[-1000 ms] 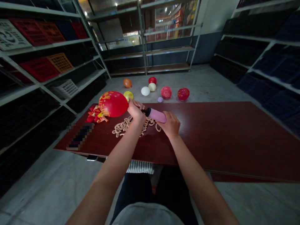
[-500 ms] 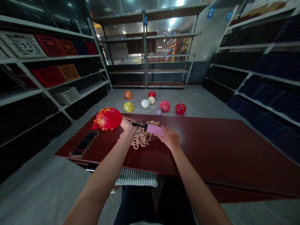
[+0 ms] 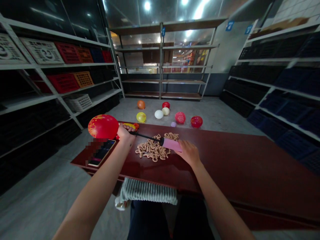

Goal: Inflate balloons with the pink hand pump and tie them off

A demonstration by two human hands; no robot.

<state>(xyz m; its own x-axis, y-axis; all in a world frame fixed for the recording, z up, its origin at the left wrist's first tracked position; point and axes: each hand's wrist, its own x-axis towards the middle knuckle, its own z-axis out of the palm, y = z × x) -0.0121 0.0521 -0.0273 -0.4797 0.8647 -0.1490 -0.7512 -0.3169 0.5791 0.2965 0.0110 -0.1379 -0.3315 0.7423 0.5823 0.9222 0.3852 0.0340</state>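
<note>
My left hand (image 3: 126,131) is closed at the neck of an inflated red balloon (image 3: 103,126) with yellow-orange patterns, where the thin black end of a hand pump meets it; the fingers hide the joint. Around the pink barrel of that balloon pump (image 3: 172,144) wraps my right hand (image 3: 189,152). A long black rod spans the gap between both hands. Beneath it lies a pile of tan curled pieces (image 3: 153,150) on the dark red table (image 3: 225,160). Something yellow and red (image 3: 131,126), perhaps limp balloons, shows just behind my left hand.
A phone (image 3: 102,152) lies on the table's left part, partly pixelated. On the floor beyond are several balloons, among them a yellow one (image 3: 141,117) and a white one (image 3: 158,114). A ribbed grey-green cloth (image 3: 150,191) hangs at the near edge. Shelves with crates stand on both sides.
My hands are farther apart, and more of the pump's black rod shows. The balloon has shifted left with my left hand, uncovering the yellow and red thing. The camera view has tilted up slightly.
</note>
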